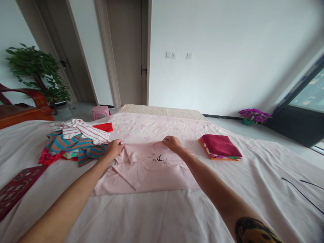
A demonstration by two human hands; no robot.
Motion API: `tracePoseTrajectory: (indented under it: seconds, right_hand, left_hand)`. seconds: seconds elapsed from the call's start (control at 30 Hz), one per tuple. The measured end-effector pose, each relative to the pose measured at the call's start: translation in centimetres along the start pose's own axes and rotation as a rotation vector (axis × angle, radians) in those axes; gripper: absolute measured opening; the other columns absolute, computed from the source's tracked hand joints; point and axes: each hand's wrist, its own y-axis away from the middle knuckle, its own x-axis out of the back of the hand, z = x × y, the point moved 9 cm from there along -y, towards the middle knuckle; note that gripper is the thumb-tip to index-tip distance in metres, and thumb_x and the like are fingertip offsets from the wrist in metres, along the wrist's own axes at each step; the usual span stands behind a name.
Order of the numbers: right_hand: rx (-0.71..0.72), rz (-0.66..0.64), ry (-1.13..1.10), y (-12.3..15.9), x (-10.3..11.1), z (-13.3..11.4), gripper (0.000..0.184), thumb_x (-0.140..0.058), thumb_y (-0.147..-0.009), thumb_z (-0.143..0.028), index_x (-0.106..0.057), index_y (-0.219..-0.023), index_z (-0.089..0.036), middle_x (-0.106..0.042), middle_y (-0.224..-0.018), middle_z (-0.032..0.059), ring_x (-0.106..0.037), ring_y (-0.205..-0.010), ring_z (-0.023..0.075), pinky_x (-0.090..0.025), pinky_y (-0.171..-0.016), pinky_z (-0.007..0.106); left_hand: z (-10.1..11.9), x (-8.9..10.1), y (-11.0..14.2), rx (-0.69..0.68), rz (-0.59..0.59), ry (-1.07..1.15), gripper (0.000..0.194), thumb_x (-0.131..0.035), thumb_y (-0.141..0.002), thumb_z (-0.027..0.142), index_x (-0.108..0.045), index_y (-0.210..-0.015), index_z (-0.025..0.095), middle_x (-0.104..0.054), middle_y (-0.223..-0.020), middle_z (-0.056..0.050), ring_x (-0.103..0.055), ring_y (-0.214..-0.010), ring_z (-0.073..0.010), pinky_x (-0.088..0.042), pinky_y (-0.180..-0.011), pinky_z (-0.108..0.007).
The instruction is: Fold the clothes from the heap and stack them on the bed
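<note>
A pale pink T-shirt [157, 179] lies on the bed in front of me, partly folded over, with a small dark print showing near its middle. My left hand [115, 147] pinches its far left edge. Closed on another part of the same far edge is my right hand [172, 143], to the right. Between the two hands the cloth is drawn fairly straight, with a sleeve hanging in folds. Both sets of fingertips are partly hidden by the fabric and knuckles.
A loose heap of striped and red clothes [78, 141] sits at the left. Folded clothes [220, 146] are stacked at the right, dark red on top. The sheet [162, 219] is wrinkled. Dark cords [301, 194] lie far right; a pink stool [100, 112] stands beyond the bed.
</note>
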Motion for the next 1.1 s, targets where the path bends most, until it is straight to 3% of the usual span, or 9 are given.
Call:
tracePoseTrajectory:
  seconds: [0.23, 0.43, 0.67, 0.77, 0.9, 1.0, 1.1]
  right_hand:
    - [-0.010, 0.021, 0.014, 0.1, 0.1, 0.6, 0.023, -0.057, -0.083, -0.037, -0.073, -0.092, -0.023, -0.071, -0.087, 0.0037, -0.060, -0.076, 0.0163, -0.034, -0.061, 0.023]
    - [0.045, 0.025, -0.034, 1.3, 0.7, 0.7, 0.021, -0.057, -0.084, -0.034, -0.072, -0.092, -0.022, -0.071, -0.085, 0.0027, -0.060, -0.076, 0.0159, -0.037, -0.063, 0.023]
    - [0.338, 0.097, -0.151, 5.9, 3.5, -0.9, 0.018, -0.055, -0.082, -0.017, -0.070, -0.092, -0.021, -0.071, -0.092, 0.0018, -0.062, -0.083, 0.0154, -0.044, -0.075, 0.024]
    - [0.467, 0.124, -0.110, 9.0, 4.1, -1.9, 0.022, -0.055, -0.080, -0.010, -0.070, -0.091, -0.021, -0.070, -0.090, 0.0020, -0.062, -0.085, 0.0154, -0.044, -0.080, 0.026]
    - [0.617, 0.074, 0.009, 12.6, 3.3, -2.0, 0.026, -0.057, -0.079, -0.009, -0.069, -0.098, -0.022, -0.069, -0.095, 0.0045, -0.061, -0.089, 0.0179, -0.044, -0.087, 0.032]
    - [0.584, 0.112, 0.114, 13.3, 3.4, 0.3, 0.041, -0.057, -0.075, -0.006, -0.065, -0.112, -0.022, -0.065, -0.114, 0.0073, -0.056, -0.106, 0.0220, -0.041, -0.094, 0.037]
    - [0.377, 0.232, 0.207, 12.3, 5.0, 4.6, 0.053, -0.056, -0.073, -0.006, -0.060, -0.123, -0.023, -0.058, -0.128, 0.0082, -0.049, -0.117, 0.0249, -0.037, -0.099, 0.040]
  left_hand:
    - [-0.5, -0.7, -0.8, 0.156, -0.069, 0.109, 0.015, -0.056, -0.067, 0.028, -0.061, -0.076, 0.017, -0.061, -0.053, 0.000, -0.063, -0.056, -0.0179, -0.042, -0.050, -0.023]
    - [2.3, 0.3, 0.8, 0.175, -0.132, 0.257, 0.024, -0.056, -0.071, 0.035, -0.056, -0.084, 0.016, -0.064, -0.071, -0.002, -0.068, -0.066, -0.0171, -0.044, -0.049, -0.020]
    - [5.1, 3.7, 6.3, -0.092, -0.163, 0.218, 0.038, -0.055, -0.080, 0.048, -0.056, -0.103, 0.017, -0.068, -0.087, -0.004, -0.068, -0.083, -0.0207, -0.054, -0.070, -0.030]
    - [4.5, 4.4, 9.7, -0.165, -0.166, 0.089, 0.039, -0.051, -0.084, 0.050, -0.057, -0.107, 0.019, -0.069, -0.096, -0.005, -0.066, -0.088, -0.0209, -0.053, -0.080, -0.032]
    - [3.2, 4.1, 13.5, -0.286, -0.179, -0.107, 0.029, -0.050, -0.086, 0.042, -0.060, -0.102, 0.020, -0.069, -0.098, -0.004, -0.064, -0.091, -0.0188, -0.049, -0.084, -0.027]
    - [2.5, 3.2, 15.0, -0.382, -0.224, -0.181, 0.023, -0.048, -0.086, 0.035, -0.062, -0.099, 0.021, -0.068, -0.099, -0.004, -0.064, -0.087, -0.0170, -0.049, -0.081, -0.025]
    - [2.2, 3.0, 15.2, -0.428, -0.198, -0.215, 0.022, -0.048, -0.085, 0.033, -0.062, -0.097, 0.022, -0.069, -0.099, -0.004, -0.064, -0.085, -0.0164, -0.049, -0.080, -0.024]
